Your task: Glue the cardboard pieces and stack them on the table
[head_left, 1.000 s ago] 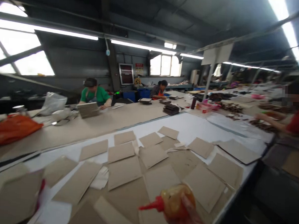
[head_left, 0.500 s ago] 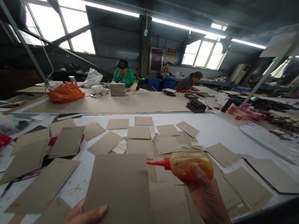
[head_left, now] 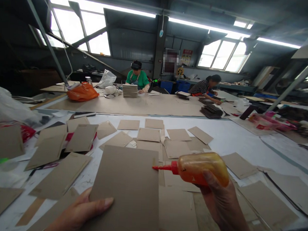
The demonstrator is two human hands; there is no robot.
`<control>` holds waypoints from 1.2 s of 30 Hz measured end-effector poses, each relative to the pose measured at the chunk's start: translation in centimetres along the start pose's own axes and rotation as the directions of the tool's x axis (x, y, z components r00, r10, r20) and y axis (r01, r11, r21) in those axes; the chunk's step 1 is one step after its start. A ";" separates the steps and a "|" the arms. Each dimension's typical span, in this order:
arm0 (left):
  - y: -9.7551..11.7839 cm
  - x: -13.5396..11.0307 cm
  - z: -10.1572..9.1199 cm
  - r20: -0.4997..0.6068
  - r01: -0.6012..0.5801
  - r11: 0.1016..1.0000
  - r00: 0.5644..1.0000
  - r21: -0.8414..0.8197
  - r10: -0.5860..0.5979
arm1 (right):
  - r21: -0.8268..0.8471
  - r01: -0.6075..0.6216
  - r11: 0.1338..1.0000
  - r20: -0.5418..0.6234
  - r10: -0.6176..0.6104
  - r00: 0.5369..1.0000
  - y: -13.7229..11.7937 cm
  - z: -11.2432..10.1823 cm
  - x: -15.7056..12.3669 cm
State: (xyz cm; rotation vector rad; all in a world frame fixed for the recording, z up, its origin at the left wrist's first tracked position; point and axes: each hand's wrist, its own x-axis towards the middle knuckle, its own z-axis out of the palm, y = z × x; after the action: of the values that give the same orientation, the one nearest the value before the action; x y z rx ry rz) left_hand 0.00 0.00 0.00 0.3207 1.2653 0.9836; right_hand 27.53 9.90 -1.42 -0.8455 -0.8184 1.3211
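Note:
A plain grey-brown cardboard sheet (head_left: 127, 186) is held up by my left hand (head_left: 87, 208), thumb on its face and the other fingers hidden behind it. My right hand (head_left: 218, 194) is wrapped round a squeeze glue bottle (head_left: 203, 166), amber-tinted and see-through, with a red cap and a long thin nozzle. The bottle lies on its side in the air, nozzle pointing left. Its tip is at the sheet's upper right edge, where a short strip of glue (head_left: 154, 161) shows just above it.
Several cardboard pieces, some with glue strips, such as one piece (head_left: 60, 174), lie across the white table (head_left: 240, 137). Across it, two people sit at another table with a board stack (head_left: 130, 91) and an orange bag (head_left: 83, 91). A green nozzle (head_left: 0, 158) shows at left.
The nozzle tip has moved down along the sheet's right edge, and a glue strip now shows above it. The whole view has shifted a little to the left.

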 end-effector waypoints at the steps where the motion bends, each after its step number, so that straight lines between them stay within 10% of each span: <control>1: 0.1 0.0 0.0 -0.003 -0.012 1.000 1.000 0.003 0.012 | -0.008 -0.002 1.000 0.000 0.002 1.000 0.0 -0.1 -0.2; 19: 3.1 1.3 -0.6 0.027 -0.187 0.981 0.982 0.046 0.186 | -0.072 -0.145 0.987 -0.037 0.143 0.989 1.3 -3.7 -2.5; 27: 4.0 1.4 -0.3 -0.027 -0.220 0.972 0.974 0.078 0.223 | -0.070 -0.106 0.992 -0.159 0.094 0.983 1.2 -2.7 -3.7; 36: 1.9 1.5 -0.6 0.125 -0.051 0.989 0.992 0.139 0.034 | 0.096 0.040 0.995 -0.016 -0.039 0.999 0.7 0.9 0.4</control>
State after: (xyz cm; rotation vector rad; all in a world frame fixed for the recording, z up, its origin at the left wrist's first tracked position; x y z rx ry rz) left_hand -1.42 2.07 0.12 0.5133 1.2228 0.8982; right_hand 26.45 10.43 -1.55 -0.7580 -0.7505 1.3076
